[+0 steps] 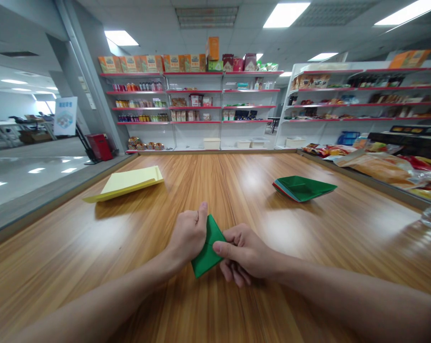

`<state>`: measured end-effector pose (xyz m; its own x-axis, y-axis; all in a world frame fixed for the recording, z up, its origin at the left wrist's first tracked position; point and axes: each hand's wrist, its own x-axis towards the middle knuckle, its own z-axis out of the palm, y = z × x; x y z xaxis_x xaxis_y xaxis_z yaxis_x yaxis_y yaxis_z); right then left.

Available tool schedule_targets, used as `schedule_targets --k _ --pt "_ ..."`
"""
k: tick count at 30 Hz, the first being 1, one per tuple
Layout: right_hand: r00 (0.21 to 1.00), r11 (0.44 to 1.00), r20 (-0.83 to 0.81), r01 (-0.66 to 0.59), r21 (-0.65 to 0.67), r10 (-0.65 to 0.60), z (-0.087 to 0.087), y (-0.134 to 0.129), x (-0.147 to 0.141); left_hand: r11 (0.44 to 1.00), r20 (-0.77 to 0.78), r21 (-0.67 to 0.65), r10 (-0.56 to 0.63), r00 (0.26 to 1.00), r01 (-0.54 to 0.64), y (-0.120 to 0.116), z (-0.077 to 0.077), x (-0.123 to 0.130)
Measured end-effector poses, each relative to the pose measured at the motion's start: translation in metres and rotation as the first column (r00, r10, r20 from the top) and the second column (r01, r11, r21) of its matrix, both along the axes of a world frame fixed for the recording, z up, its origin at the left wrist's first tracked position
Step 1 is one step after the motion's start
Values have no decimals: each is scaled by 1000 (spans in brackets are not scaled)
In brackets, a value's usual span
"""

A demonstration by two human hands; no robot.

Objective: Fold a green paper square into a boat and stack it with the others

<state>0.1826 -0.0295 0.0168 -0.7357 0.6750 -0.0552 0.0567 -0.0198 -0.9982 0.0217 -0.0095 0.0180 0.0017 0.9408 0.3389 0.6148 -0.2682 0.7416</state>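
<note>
Bright, even, lit by rectangular ceiling light panels (285,13). Soft glare patches on glossy wooden counter (251,181); faint shadows under yellow paper stack (129,183) and green folded paper pile (303,187). Strong wide-angle bending at edges. Sharp centre, right edge smeared.

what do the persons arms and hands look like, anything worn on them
Both forearms are bare right up to the bottom edge of the head view: no sleeves, gloves, watch or bracelet show. The left hand and right hand carry no visible rings. Fingernails look short and unpainted.
</note>
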Motion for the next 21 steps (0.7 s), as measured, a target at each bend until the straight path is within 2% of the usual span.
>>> schedule_targets --k 2,6,11,16,19,21 --pt "1000 1000 4 25 6 -25 -1 1 -1 1000 38 25 15 999 -16 1 -1 0" --pt "989 998 130 65 13 -67 -5 1 -7 991 32 97 88 996 -91 -1 1 0" --pt "988 995 125 80 54 -86 -6 -4 -10 990 70 44 130 989 -133 -5 8 2" --pt "992 1000 125 -28 -3 29 -9 -10 -15 986 220 -38 165 962 -161 -6 8 7" --pt "986 991 101 -128 -25 130 -10 -16 -17 989 327 -107 129 936 -99 -10 5 13" --pt "980 984 97 -175 39 171 -10 -18 -17 988 390 -149 95 916 -39 -13 3 16"
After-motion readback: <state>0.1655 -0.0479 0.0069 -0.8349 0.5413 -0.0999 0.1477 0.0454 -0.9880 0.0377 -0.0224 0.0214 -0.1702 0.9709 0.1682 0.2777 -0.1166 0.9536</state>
